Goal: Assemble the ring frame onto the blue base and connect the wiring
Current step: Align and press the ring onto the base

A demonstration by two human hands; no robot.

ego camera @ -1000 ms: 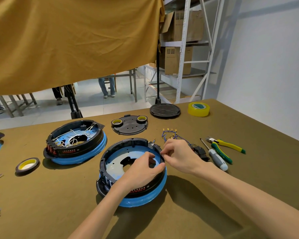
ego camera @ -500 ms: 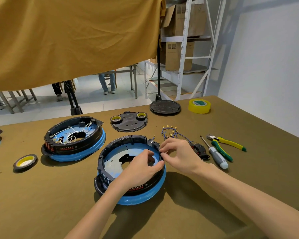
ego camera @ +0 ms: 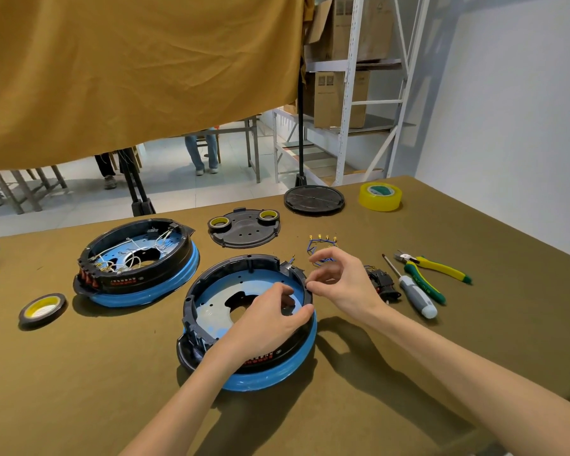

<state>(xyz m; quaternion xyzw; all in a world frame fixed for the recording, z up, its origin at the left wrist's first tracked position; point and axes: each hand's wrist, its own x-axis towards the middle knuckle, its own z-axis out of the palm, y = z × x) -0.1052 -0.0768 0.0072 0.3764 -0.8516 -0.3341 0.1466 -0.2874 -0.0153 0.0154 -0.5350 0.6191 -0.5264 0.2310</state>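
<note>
My left hand (ego camera: 270,319) grips the black plastic ring frame (ego camera: 244,268) at its 4 o'clock rim, steadying it on the round blue base (ego camera: 277,373). My right hand (ego camera: 339,284) pinches at the 3 o'clock rim; what it holds I cannot tell. Blue wires (ego camera: 321,250) lie at 2 o'clock on the table (ego camera: 474,340)

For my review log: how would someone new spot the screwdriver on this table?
Start from the near blue base with its black ring frame, under both hands. Look past the right hand and the black connector block to two tools. The screwdriver is the nearer, straight, white-tipped; the green-and-yellow pliers are two-handled.
</note>
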